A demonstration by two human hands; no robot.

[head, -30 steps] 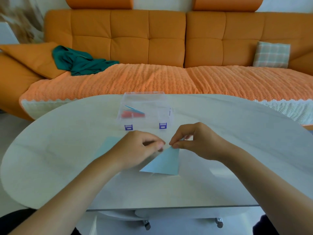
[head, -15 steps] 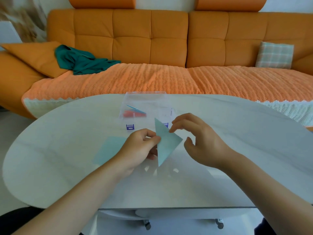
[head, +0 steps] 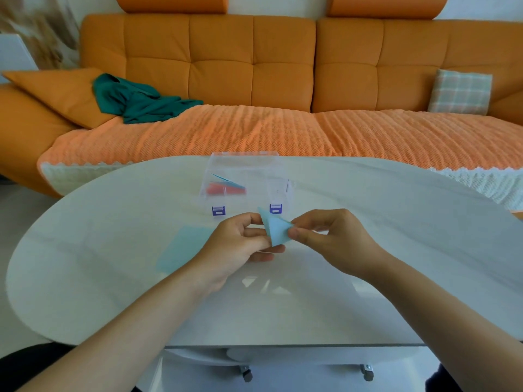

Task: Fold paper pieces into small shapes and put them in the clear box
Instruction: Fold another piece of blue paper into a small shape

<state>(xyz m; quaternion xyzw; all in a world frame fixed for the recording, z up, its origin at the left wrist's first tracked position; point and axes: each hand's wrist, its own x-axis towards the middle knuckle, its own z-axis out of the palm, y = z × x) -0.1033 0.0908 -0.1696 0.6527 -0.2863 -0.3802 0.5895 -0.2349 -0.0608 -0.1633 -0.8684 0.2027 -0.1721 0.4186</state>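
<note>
Paper folded into a light blue triangle (head: 276, 229) is lifted off the desk (head: 368, 250), pinched between both hands: the left hand (head: 240, 244) closes on its left edge, the right hand (head: 325, 239) nips its right corner, likely to bring the corners together for another fold. Just beyond the hands stands the clear box (head: 246, 182), holding folded red and blue shapes. A flat blue sheet (head: 181, 250) waits left of the left hand.
</note>
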